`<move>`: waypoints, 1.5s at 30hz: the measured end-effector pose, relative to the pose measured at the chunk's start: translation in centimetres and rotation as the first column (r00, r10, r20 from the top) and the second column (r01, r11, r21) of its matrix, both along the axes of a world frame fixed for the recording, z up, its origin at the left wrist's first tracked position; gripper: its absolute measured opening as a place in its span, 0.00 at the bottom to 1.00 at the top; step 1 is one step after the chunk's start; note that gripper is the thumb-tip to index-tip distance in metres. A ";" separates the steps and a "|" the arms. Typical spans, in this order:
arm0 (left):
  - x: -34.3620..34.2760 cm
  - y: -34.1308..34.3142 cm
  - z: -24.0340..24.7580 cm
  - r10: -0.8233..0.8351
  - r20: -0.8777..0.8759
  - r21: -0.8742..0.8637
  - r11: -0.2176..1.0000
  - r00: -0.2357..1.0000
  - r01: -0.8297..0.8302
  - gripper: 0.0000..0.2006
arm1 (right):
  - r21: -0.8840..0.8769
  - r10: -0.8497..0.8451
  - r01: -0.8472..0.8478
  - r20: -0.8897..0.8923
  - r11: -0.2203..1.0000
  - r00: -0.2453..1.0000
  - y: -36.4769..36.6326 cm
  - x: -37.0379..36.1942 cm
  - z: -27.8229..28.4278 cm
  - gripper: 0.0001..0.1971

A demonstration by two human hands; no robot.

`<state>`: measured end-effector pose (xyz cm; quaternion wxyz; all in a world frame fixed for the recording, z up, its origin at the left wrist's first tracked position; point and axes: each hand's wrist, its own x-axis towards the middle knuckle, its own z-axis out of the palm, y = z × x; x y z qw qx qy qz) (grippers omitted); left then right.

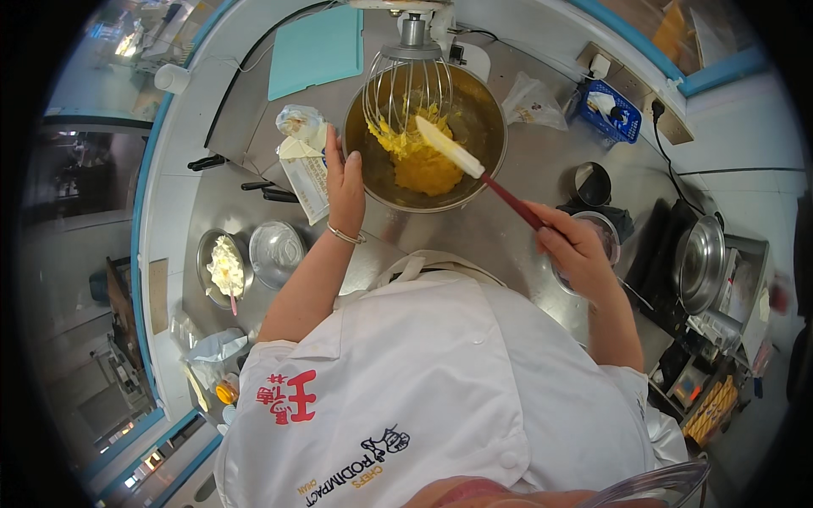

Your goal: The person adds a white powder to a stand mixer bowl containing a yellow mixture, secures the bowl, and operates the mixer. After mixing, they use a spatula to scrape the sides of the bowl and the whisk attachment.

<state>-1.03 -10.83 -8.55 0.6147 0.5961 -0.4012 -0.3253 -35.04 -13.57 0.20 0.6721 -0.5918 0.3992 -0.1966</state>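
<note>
A wide metal mixing bowl [484, 182] stands under a stand mixer, whose wire whisk [412, 89] hangs inside it. Yellow, thick batter [423, 169] lies in the bowl, and some clings to the lower wires. My left hand [345, 182] rests against the bowl's left side, fingers stretched along the wall. In my right hand [576, 244] is a spatula [453, 151] with a dark red handle and a pale blade. The blade reaches over the bowl beside the whisk; whether it touches the batter, I cannot tell.
Left of the bowl lie a paper packet [303, 173] and black-handled tools [275, 193]. A bowl of pale cream [226, 267] and a clear bowl [277, 254] stand nearer. A turquoise board [318, 51] lies behind. At right are a blue basket [611, 114], a dark cup [591, 184] and a metal pan [701, 262].
</note>
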 end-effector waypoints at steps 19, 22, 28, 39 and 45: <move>0.1 0.0 -0.3 0.015 -0.059 0.012 1.000 0.998 -0.014 0.30 | -0.014 -0.010 0.011 0.072 1.000 0.997 0.4 -0.9 0.4 0.19; -0.2 0.1 0.2 0.028 0.054 0.056 0.998 0.998 -0.031 0.30 | -0.492 0.038 -0.048 -0.030 0.870 0.999 0.2 -0.7 -0.4 0.21; 0.2 -0.1 -0.6 0.007 -0.024 -0.010 1.000 1.000 -0.007 0.30 | -0.596 -0.061 -0.078 -0.210 0.800 0.976 0.0 0.1 1.7 0.25; 0.3 -0.1 -0.6 0.027 0.007 0.043 0.999 1.000 -0.028 0.30 | -0.853 -0.084 -0.126 -0.194 0.507 0.977 -1.5 4.4 1.1 0.21; 0.4 -0.1 -0.9 0.016 0.016 0.025 1.000 1.000 -0.017 0.30 | -0.837 -0.059 -0.270 -0.337 0.475 0.940 -0.2 2.5 3.6 0.20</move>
